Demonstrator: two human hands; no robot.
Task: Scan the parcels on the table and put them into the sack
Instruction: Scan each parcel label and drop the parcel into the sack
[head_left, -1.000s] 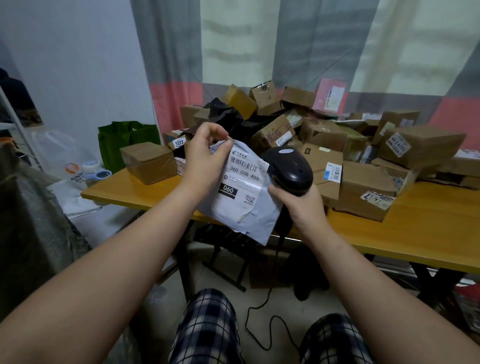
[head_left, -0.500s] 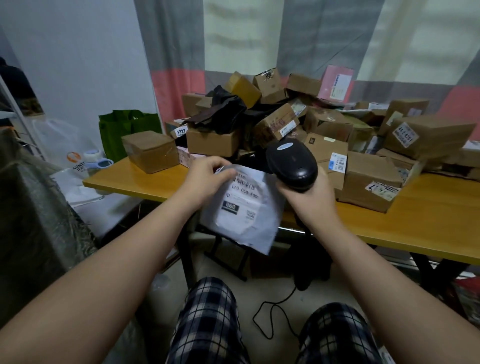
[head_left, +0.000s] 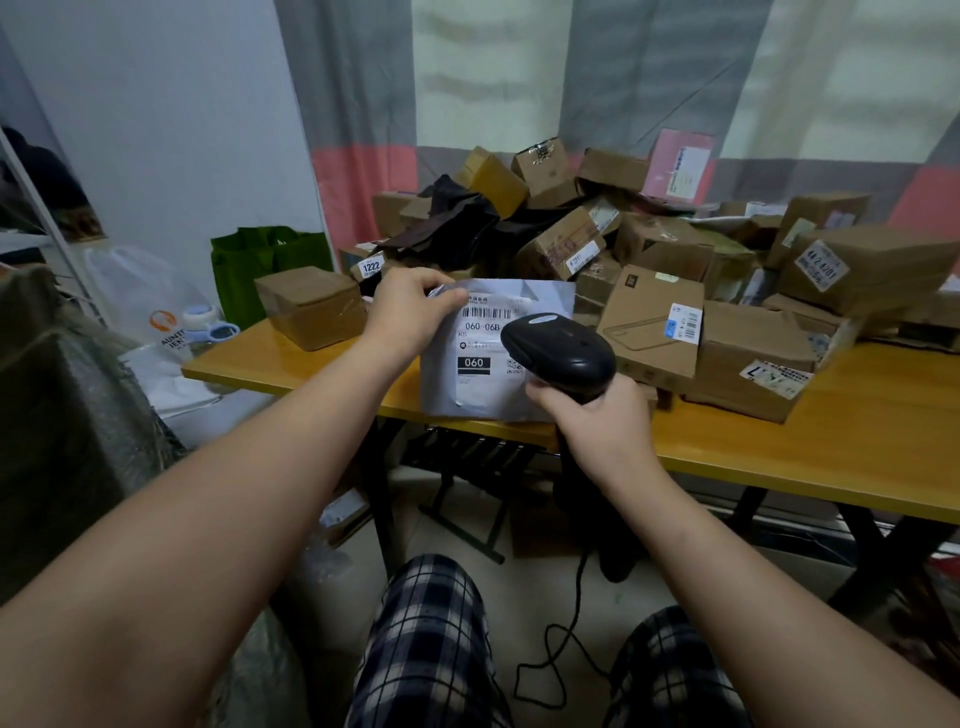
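My left hand (head_left: 410, 306) pinches the top left corner of a white plastic mailer (head_left: 483, 358), label side toward me, over the near edge of the yellow table (head_left: 779, 441). Its label reads 060 with a barcode above. My right hand (head_left: 592, 415) grips the handle of a black barcode scanner (head_left: 558, 351), whose head overlaps the mailer's right side. A heap of brown cardboard parcels (head_left: 675, 270) covers the table behind. A grey-green sack (head_left: 67, 415) stands at my left.
A single brown box (head_left: 311, 306) sits on the table's left end. A green bag (head_left: 260, 265) and a white plastic bag (head_left: 156, 322) stand beyond that end. The scanner's cable (head_left: 566, 654) trails on the floor between my knees. Black table legs (head_left: 457, 499) are underneath.
The mailer has been raised and turned flat toward me, and my left hand moved to its top corner. The scanner has come closer over its right side.
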